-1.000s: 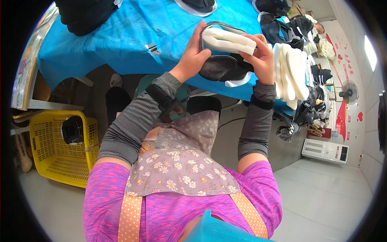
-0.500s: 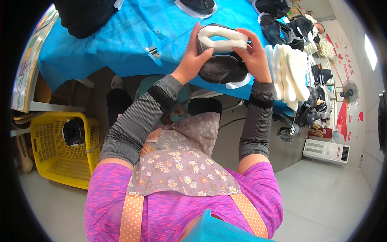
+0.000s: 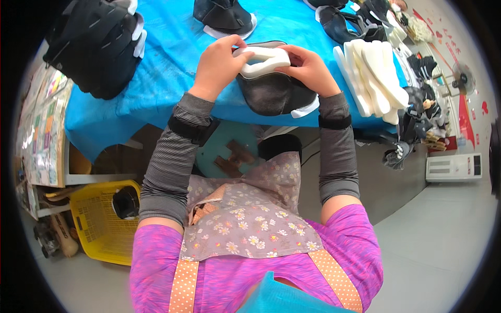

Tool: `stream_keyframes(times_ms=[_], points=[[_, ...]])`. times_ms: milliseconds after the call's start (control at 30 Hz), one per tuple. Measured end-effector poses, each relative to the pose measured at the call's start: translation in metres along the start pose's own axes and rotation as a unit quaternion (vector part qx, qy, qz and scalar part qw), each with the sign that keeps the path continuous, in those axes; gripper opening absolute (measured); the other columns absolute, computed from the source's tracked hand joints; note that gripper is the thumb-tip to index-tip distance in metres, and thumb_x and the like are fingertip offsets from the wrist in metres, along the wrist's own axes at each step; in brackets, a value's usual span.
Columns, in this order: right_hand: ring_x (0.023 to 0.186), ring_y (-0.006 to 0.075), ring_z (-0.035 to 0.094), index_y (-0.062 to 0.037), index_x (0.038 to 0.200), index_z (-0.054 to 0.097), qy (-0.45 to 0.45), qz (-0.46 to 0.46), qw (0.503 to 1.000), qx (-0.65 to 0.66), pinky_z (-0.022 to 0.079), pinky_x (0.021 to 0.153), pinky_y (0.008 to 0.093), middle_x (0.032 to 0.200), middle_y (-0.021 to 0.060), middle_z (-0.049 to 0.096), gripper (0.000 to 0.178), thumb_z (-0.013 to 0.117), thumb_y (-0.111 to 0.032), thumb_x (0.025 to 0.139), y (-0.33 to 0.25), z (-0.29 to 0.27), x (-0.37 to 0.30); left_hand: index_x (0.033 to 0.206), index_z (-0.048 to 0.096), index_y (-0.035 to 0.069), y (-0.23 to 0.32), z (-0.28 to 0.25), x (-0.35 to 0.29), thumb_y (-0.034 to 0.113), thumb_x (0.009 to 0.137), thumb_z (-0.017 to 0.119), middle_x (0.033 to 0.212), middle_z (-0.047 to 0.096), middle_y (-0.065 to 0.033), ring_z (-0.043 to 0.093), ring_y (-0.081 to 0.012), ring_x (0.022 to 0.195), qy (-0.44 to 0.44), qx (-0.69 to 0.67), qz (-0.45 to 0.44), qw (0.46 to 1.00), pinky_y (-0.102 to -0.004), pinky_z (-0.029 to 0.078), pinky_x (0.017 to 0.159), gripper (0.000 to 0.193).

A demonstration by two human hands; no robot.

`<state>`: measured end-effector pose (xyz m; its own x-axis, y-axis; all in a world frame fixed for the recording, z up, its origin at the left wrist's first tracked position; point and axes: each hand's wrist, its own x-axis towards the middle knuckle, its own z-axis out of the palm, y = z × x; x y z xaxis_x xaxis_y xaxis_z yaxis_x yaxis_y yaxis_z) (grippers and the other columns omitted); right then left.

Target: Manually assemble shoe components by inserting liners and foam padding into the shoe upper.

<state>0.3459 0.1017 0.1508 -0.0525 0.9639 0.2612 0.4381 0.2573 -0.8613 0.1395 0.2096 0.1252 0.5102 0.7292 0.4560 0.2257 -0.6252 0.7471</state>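
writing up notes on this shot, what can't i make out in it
In the head view:
- Underside of the white foam ring: hidden by its own top and the black shoe upper.
- Top of the black stack: cut off by the upper picture edge.
- Right side of the yellow basket: behind the left sleeve.
- Items beyond the white foam strips: too small and crowded.

Left hand and right hand pinch white foam piece at black shoe's opening; foam pile to the right, blue cloth underneath.
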Motion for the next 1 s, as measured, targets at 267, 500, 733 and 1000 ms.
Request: stream_keyframes(times_ms=[267, 500, 733, 1000], points=[[0.102, 0.0145, 0.058, 0.0027, 0.122, 0.055, 0.006, -0.017, 1.000, 0.004, 0.046, 0.092, 0.0264, 0.110, 0.0080, 0.063, 0.042, 0.067, -0.017, 0.087, 0.009, 0.000, 0.007, 0.080, 0.062, -0.001, -0.011, 0.004, 0.016, 0.020, 0.078, 0.071, 0.074, 0.064, -0.0096, 0.064, -0.0167, 0.071, 0.021, 0.071, -0.048, 0.996, -0.0271, 0.048, 0.060, 0.022], [0.084, 0.0185, 0.062, 0.0001, 0.105, 0.066, 0.094, 0.037, 0.995, -0.011, 0.048, 0.080, 0.0274, 0.093, 0.0108, 0.067, 0.048, 0.051, -0.044, 0.094, 0.024, 0.005, 0.013, 0.093, 0.062, 0.003, -0.008, 0.005, 0.034, 0.019, 0.077, 0.069, 0.083, 0.067, -0.0133, 0.065, -0.0245, 0.075, -0.025, 0.114, -0.030, 0.993, -0.0335, 0.050, 0.068, 0.023], [0.081, 0.0237, 0.063, 0.0015, 0.099, 0.065, 0.153, -0.018, 0.987, -0.035, 0.048, 0.076, 0.0306, 0.091, 0.0148, 0.067, 0.039, 0.060, -0.033, 0.081, 0.022, 0.015, 0.018, 0.115, 0.062, 0.001, -0.018, 0.000, 0.046, 0.012, 0.079, 0.062, 0.096, 0.069, -0.0143, 0.067, -0.0224, 0.086, -0.018, 0.249, 0.291, 0.923, -0.0303, 0.051, 0.077, 0.038], [0.084, 0.0249, 0.062, 0.0023, 0.095, 0.060, 0.177, 0.039, 0.978, -0.105, 0.048, 0.077, 0.0328, 0.089, 0.0165, 0.065, 0.032, 0.061, -0.026, 0.081, 0.020, 0.022, 0.023, 0.108, 0.067, 0.000, -0.017, 0.013, 0.048, 0.012, 0.075, 0.060, 0.103, 0.068, -0.0177, 0.067, -0.0201, 0.089, -0.087, 0.107, -0.008, 0.990, -0.0299, 0.051, 0.078, 0.035]])
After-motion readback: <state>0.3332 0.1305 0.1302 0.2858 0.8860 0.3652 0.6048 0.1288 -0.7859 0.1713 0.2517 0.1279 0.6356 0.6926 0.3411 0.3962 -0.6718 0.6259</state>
